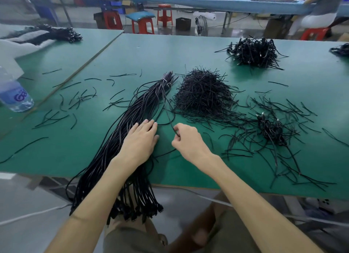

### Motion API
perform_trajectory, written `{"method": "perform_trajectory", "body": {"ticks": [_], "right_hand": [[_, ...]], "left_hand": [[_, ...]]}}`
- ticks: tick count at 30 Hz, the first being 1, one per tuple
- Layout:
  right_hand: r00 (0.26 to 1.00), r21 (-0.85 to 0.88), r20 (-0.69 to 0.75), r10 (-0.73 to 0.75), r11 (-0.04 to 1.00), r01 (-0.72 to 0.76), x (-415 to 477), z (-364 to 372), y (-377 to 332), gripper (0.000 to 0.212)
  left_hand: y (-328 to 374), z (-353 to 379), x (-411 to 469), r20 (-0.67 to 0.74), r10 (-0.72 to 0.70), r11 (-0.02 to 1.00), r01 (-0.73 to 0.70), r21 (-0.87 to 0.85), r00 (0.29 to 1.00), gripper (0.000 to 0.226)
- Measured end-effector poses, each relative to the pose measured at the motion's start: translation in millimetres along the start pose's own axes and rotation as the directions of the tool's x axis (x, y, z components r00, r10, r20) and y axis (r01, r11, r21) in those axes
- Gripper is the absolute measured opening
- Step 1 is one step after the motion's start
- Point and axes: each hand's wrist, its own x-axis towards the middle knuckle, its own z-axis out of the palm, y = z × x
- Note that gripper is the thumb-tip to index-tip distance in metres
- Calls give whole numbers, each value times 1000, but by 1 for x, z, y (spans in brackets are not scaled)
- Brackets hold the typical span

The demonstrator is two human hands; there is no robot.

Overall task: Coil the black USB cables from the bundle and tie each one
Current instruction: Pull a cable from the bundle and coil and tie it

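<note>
left hand [140, 141] flat, fingers straight, pressing cable bundle [130, 120] on green table [132, 50]; right hand [187, 139] pinching single black cable [171, 120].

The green desk [132, 50] carries a long bundle of black USB cables [132, 117], bound near its far end, with its near end hanging over the edge. A single cable [168, 114] lies just beside it. To the right sits a heap of short black ties [204, 94], with more scattered about. Further right are a few coiled cables [272, 128], and beyond them a bigger pile [253, 52], probably coiled too. A water bottle [15, 96] stands at the left.
</note>
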Motion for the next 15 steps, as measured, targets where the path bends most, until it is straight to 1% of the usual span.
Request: {"method": "perform_trajectory", "body": {"ticks": [1,2,4,6,11,15], "right_hand": [[998,-4,-11,-62,998,62,-8,0,6,35],[996,-6,-20,-85,996,85,-15,1,14,45],[995,-14,-45,-92,996,91,-26,-1,28,55],[993,-12,-86,-78,997,77,-31,-7,41,57],[970,8,-240,-41,999,44,-33,-36,64,52],[957,23,-291,15,1000,-9,-28,-55,84,48]], "left_hand": [[-1,1,2,6,-7,1000,7,0,1000,55],[-1,1,2,12,-15,1000,15,-8,1000,56],[-4,0,2,23,-22,999,22,-23,1000,56],[-6,0,0,19,-17,1000,17,-16,1000,57],[-6,1,-2,22,-27,1000,27,-10,999,56],[-6,1,-1,20,-33,999,33,-20,999,56]]}}
